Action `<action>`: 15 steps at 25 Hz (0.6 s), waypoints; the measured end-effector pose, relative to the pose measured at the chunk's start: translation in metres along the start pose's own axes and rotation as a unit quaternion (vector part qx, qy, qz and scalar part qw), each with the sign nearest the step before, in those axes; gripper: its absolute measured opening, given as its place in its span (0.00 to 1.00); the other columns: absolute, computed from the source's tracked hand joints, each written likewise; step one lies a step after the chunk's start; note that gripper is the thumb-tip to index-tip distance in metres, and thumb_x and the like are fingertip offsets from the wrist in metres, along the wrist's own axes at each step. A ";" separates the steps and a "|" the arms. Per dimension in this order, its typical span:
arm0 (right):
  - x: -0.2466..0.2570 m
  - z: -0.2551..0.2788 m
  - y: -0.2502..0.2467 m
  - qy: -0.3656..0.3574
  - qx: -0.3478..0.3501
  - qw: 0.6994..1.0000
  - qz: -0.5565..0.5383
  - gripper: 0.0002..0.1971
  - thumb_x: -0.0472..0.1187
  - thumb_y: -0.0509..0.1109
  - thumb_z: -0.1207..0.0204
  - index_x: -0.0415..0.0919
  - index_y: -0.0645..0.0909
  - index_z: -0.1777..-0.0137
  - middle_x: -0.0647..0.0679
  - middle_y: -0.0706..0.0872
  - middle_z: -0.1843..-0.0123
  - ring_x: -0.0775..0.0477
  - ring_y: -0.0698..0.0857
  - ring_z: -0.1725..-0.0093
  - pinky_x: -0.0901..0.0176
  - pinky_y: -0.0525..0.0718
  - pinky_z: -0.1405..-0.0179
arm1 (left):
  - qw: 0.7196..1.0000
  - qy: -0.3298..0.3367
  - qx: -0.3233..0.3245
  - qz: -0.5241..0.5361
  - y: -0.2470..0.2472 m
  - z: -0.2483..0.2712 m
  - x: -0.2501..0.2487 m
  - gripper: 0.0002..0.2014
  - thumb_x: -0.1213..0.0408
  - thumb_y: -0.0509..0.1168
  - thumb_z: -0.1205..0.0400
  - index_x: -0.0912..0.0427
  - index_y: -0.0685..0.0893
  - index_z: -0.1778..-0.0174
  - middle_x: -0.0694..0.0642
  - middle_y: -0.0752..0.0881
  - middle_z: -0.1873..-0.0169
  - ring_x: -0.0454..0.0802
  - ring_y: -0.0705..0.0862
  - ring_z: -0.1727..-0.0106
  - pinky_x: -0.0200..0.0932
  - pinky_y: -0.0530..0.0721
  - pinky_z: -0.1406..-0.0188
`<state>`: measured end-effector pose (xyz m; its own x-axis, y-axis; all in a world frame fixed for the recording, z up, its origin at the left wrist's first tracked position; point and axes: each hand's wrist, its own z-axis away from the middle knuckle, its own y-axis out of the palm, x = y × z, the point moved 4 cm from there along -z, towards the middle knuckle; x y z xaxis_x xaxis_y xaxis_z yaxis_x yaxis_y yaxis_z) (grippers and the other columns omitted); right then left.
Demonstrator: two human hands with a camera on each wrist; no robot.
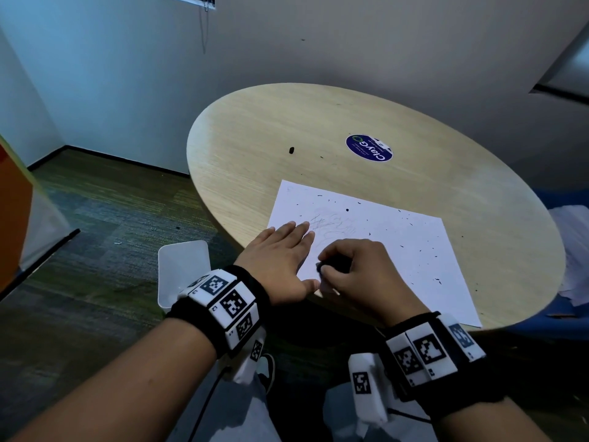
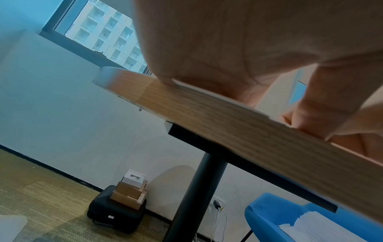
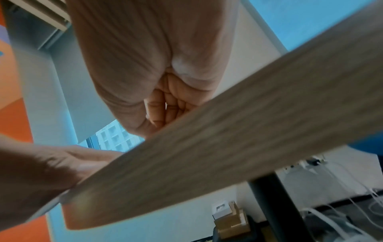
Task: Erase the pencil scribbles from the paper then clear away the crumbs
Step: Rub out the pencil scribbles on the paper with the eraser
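A white sheet of paper (image 1: 392, 250) lies on the round wooden table (image 1: 318, 122), with faint pencil scribbles (image 1: 334, 226) near its left side and dark eraser crumbs (image 1: 424, 250) scattered over it. My left hand (image 1: 280, 253) lies flat with straight fingers on the paper's left edge, holding it down. My right hand (image 1: 353, 269) is curled round a dark eraser (image 1: 331, 266), pinched between thumb and fingers and pressed to the paper just below the scribbles. In the wrist views the table edge (image 2: 228, 124) hides the paper's surface and the eraser.
A blue round sticker (image 1: 369, 147) and a small black bit (image 1: 291, 150) lie on the far part of the table. A white bin (image 1: 183, 269) stands on the floor by the table's left edge. A blue chair with papers (image 1: 570, 250) is at the right.
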<state>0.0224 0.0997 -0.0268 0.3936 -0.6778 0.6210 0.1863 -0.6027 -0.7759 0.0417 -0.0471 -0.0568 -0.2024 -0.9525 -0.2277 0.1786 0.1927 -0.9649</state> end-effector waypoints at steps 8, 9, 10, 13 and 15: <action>0.003 0.001 0.005 -0.005 0.005 1.000 -0.002 0.06 0.34 0.72 0.30 0.44 0.89 0.58 0.54 0.91 0.63 0.62 0.86 0.62 0.77 0.78 0.61 | 1.000 0.001 0.003 0.002 0.001 0.000 0.000 0.42 0.39 0.54 0.16 0.50 0.42 0.12 0.47 0.38 0.13 0.44 0.36 0.14 0.49 0.38 0.15; -0.003 -0.003 0.000 0.011 -0.013 1.000 0.001 0.07 0.33 0.71 0.30 0.44 0.89 0.58 0.54 0.91 0.62 0.62 0.86 0.61 0.80 0.76 0.60 | 1.000 0.001 0.005 0.000 0.001 0.000 0.000 0.42 0.38 0.54 0.16 0.50 0.41 0.12 0.47 0.37 0.13 0.45 0.36 0.14 0.49 0.38 0.15; -0.008 -0.005 -0.006 0.022 -0.030 0.999 0.007 0.07 0.33 0.71 0.30 0.44 0.89 0.58 0.54 0.91 0.62 0.62 0.86 0.61 0.81 0.75 0.60 | 1.000 0.002 0.005 -0.001 0.001 0.000 0.001 0.42 0.38 0.55 0.16 0.50 0.41 0.12 0.47 0.37 0.13 0.45 0.36 0.14 0.49 0.38 0.15; -0.005 -0.003 -0.003 0.011 -0.030 0.999 0.014 0.06 0.34 0.72 0.30 0.43 0.89 0.58 0.53 0.90 0.62 0.60 0.86 0.61 0.78 0.76 0.60 | 1.000 0.002 0.000 0.000 0.001 -0.001 0.001 0.42 0.39 0.55 0.16 0.50 0.41 0.12 0.47 0.37 0.13 0.44 0.36 0.14 0.49 0.38 0.15; 0.007 0.004 0.010 -0.015 -0.002 1.000 0.000 0.07 0.34 0.72 0.31 0.44 0.90 0.57 0.53 0.90 0.62 0.59 0.86 0.60 0.72 0.80 0.58 | 1.000 -0.001 0.001 0.003 0.000 0.000 0.001 0.41 0.41 0.54 0.16 0.50 0.42 0.12 0.47 0.37 0.13 0.44 0.36 0.14 0.48 0.37 0.15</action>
<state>0.0309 0.0906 -0.0303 0.4207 -0.6652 0.6168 0.1824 -0.6040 -0.7758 0.0417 -0.0477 -0.0571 -0.2001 -0.9514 -0.2340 0.1819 0.1986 -0.9630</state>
